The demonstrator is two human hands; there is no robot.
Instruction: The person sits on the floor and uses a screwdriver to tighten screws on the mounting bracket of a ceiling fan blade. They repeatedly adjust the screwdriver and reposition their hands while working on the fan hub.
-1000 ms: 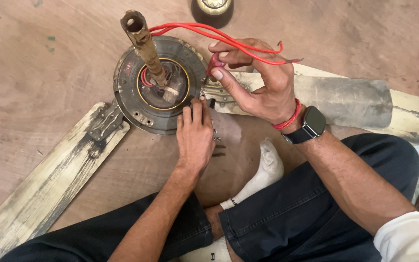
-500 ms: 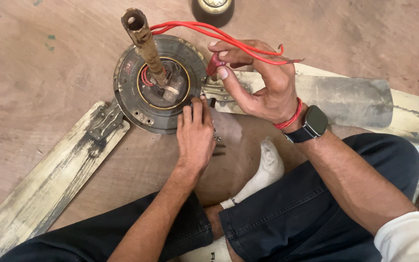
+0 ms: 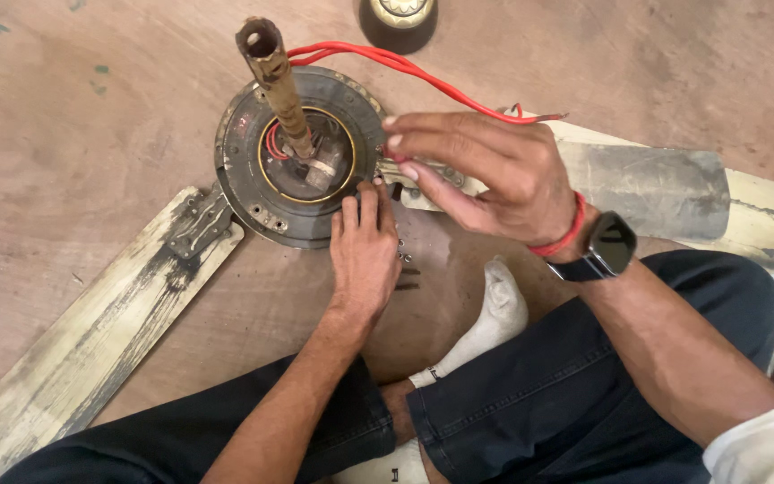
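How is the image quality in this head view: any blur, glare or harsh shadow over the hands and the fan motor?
Head view: soft, even light, no glare; the fan motor and left hand are sharp; the right hand is slightly soft at the fingers; faint shadows lie on the floor beneath both hands; the fan blade is cut off at the frame's lower edge.

We sit cross-legged, both bare forearms reaching forward. Our left hand (image 3: 365, 246) lies palm down, fingers together and stretched straight ahead, the wrist flat and low. Our right hand (image 3: 485, 170) hovers just above and to the right of it, wrist bent inward, fingers loosely extended and pointing left, thumb tucked beneath; whether it grips anything cannot be seen.
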